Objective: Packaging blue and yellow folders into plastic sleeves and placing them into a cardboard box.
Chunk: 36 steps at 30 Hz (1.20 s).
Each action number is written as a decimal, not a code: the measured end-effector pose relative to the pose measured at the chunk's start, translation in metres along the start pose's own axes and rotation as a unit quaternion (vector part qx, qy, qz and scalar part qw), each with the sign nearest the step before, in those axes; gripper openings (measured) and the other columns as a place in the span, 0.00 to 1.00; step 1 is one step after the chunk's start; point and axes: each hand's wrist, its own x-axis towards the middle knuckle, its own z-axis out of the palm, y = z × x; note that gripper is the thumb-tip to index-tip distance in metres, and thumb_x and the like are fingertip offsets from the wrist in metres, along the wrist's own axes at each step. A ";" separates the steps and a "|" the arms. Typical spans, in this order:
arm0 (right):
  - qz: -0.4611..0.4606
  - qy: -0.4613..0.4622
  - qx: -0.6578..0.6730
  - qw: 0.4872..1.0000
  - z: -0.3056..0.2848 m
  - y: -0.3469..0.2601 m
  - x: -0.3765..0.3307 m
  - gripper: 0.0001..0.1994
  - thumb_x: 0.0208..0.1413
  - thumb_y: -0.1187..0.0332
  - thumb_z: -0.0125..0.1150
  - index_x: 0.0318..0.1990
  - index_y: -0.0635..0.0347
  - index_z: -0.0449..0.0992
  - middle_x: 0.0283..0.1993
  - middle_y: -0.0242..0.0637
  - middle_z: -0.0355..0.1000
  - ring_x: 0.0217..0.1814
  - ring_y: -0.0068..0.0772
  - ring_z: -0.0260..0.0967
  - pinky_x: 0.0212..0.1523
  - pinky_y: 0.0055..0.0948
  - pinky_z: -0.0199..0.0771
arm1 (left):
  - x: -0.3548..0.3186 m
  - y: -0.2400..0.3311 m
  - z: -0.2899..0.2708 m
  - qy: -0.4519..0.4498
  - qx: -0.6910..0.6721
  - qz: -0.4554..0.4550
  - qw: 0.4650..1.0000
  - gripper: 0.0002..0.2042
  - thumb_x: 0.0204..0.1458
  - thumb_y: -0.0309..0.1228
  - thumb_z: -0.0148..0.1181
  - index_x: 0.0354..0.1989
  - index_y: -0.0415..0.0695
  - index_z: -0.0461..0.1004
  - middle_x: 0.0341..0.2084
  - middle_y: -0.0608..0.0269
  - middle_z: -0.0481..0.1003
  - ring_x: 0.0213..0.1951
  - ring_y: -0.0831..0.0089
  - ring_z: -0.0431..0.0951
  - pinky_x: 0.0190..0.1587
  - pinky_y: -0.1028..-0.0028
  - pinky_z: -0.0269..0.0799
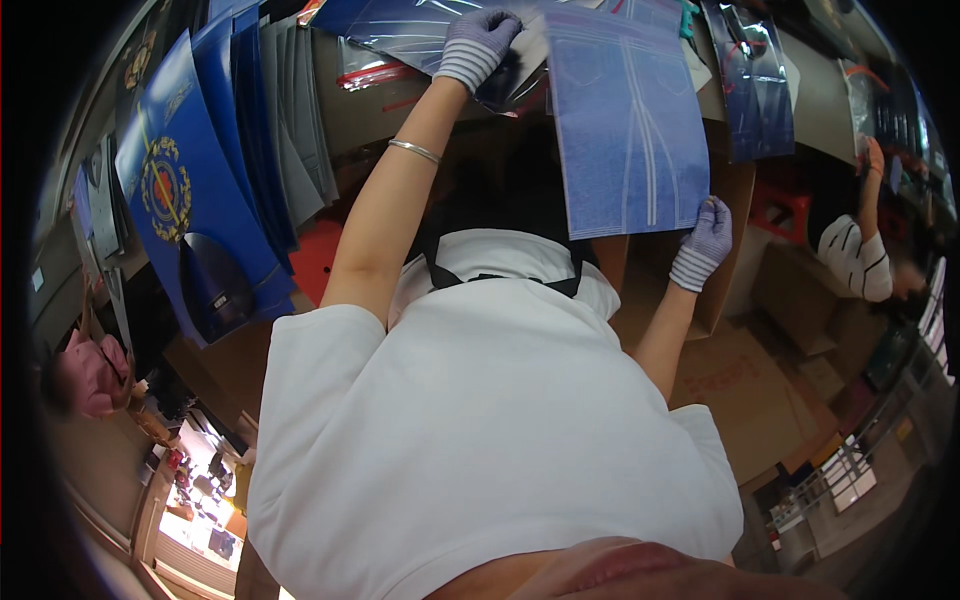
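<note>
At left are one crest-printed blue sheet (200, 190), more blue ones behind, and grey sheets (300, 125), all too layered to count; then the left hand (487, 40) curls over glossy film (527, 80) on the table (350, 112), its grip unclear. Rightward, one denim-print sheet (630, 130) overhangs the near edge, its lower right corner pinched by the right hand (706, 230); handling seems midway, the sheet lifted but not set down, with one dark blue packet (755, 95) beyond.

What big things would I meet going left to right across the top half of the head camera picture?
Blue sheet with a gold emblem → grey sheets → left hand in a striped glove → denim-look sheet → dark blue glossy sheet → another person's striped sleeve
</note>
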 end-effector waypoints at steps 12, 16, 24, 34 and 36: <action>-0.036 -0.010 0.065 0.997 0.016 -0.028 -0.004 0.07 0.54 0.74 0.52 0.38 0.67 0.72 0.33 0.32 0.69 0.33 0.19 0.62 0.36 0.18 0.65 | -0.001 0.000 -0.004 0.006 -0.063 0.029 0.998 0.08 0.45 0.30 0.54 0.27 0.39 0.75 0.22 0.57 0.75 0.26 0.71 0.74 0.33 0.74 0.69; 0.114 -0.095 0.100 0.984 0.042 -0.007 -0.012 0.07 0.53 0.73 0.53 0.37 0.68 0.72 0.32 0.32 0.69 0.32 0.19 0.63 0.37 0.18 0.65 | -0.009 0.009 -0.004 0.010 0.063 0.081 0.995 0.09 0.45 0.33 0.54 0.28 0.41 0.75 0.23 0.56 0.75 0.27 0.65 0.74 0.33 0.72 0.69; -0.101 -0.189 -0.098 0.972 0.108 -0.024 0.026 0.11 0.51 0.67 0.52 0.36 0.67 0.73 0.27 0.40 0.72 0.27 0.25 0.68 0.31 0.24 0.67 | -0.028 0.013 -0.025 -0.074 0.166 0.166 0.969 0.09 0.46 0.34 0.53 0.31 0.44 0.73 0.30 0.57 0.72 0.34 0.59 0.73 0.38 0.66 0.70; 0.154 -0.410 0.183 0.880 0.196 -0.001 0.045 0.15 0.56 0.73 0.45 0.50 0.71 0.60 0.42 0.51 0.68 0.39 0.43 0.72 0.36 0.30 0.75 | -0.091 -0.037 -0.037 -0.053 0.157 0.163 0.972 0.07 0.48 0.30 0.53 0.31 0.40 0.72 0.30 0.58 0.73 0.34 0.61 0.73 0.39 0.71 0.68; 0.153 -0.431 0.097 0.884 0.185 0.018 0.037 0.12 0.55 0.74 0.46 0.46 0.70 0.65 0.39 0.48 0.70 0.38 0.40 0.73 0.35 0.28 0.75 | -0.120 -0.075 -0.041 -0.037 0.101 0.027 0.994 0.08 0.50 0.30 0.51 0.32 0.40 0.72 0.29 0.58 0.74 0.33 0.64 0.74 0.37 0.71 0.69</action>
